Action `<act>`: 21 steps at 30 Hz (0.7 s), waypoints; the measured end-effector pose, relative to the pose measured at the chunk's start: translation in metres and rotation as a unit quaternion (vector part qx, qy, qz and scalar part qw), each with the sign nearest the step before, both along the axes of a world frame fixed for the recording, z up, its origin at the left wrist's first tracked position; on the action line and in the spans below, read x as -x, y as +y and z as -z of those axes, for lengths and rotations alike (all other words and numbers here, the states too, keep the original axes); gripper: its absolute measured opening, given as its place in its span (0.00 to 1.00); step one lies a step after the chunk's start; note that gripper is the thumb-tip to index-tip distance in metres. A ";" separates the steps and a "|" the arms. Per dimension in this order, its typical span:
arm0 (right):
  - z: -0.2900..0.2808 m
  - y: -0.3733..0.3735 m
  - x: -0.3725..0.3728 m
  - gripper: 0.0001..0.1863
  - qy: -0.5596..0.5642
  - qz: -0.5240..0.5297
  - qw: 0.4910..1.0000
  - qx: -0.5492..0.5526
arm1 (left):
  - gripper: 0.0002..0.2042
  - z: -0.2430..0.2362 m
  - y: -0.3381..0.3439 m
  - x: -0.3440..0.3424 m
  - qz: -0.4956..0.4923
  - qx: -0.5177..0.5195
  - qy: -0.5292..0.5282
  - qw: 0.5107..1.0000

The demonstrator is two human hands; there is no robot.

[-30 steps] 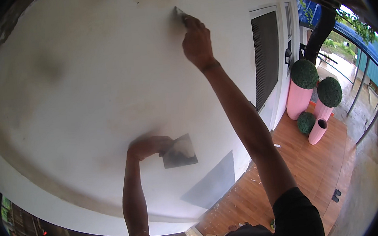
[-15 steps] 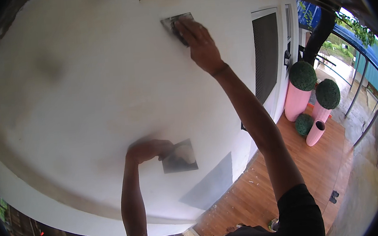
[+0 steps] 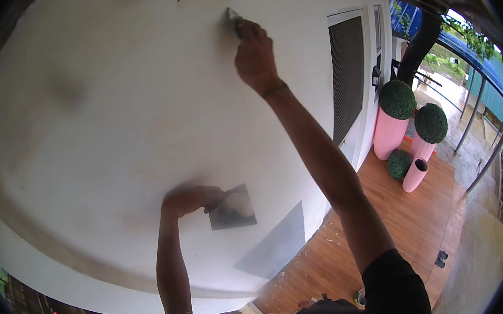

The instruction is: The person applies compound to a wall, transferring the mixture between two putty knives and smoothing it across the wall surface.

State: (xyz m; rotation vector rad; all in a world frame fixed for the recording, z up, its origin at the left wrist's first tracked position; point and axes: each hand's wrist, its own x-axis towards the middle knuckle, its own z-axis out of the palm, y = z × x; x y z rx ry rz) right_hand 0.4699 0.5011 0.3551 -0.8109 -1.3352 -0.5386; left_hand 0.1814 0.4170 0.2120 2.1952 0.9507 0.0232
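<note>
A broad white wall (image 3: 123, 126) with greyish blotches fills the view in front of me. High on it, my right hand (image 3: 256, 55) is closed round a putty knife (image 3: 232, 15). The blade is turned nearly edge-on, its tip at or very near the wall; I cannot tell if it touches. Lower and to the left, my left hand (image 3: 186, 200) grips a second putty knife (image 3: 233, 208) with a wide, square dark blade. A pale patch of putty lies on that blade. Its handle is mostly hidden by my fingers.
Right of the wall stretch is a dark screened door (image 3: 348, 71). Pink planters (image 3: 390, 133) with round green topiary balls stand beyond it on a wood-look floor (image 3: 355, 249). A grey rectangular patch (image 3: 277, 242) marks the wall's lower part. Dark sandals (image 3: 441, 259) lie near the floor's edge.
My right hand has turned its putty knife from a flat-facing blade to nearly edge-on, moving slightly up and left. My left hand and its putty knife keep almost the same pose.
</note>
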 end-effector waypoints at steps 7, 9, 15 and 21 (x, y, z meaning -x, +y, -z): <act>0.055 -0.059 0.017 0.31 -0.151 -0.073 0.984 0.066 | 0.14 0.001 -0.003 0.010 -0.043 0.058 -0.017 0.997; 0.031 -0.049 -0.013 0.30 -0.092 -0.020 0.995 -0.024 | 0.14 -0.003 -0.005 0.000 -0.051 0.077 -0.007 0.996; -0.003 -0.018 -0.031 0.25 -0.007 -0.065 0.995 0.070 | 0.15 0.001 -0.007 0.002 -0.010 0.013 -0.037 0.999; 0.079 -0.067 0.012 0.26 -0.157 -0.099 0.978 0.099 | 0.13 -0.003 -0.002 0.011 -0.046 0.122 -0.054 0.990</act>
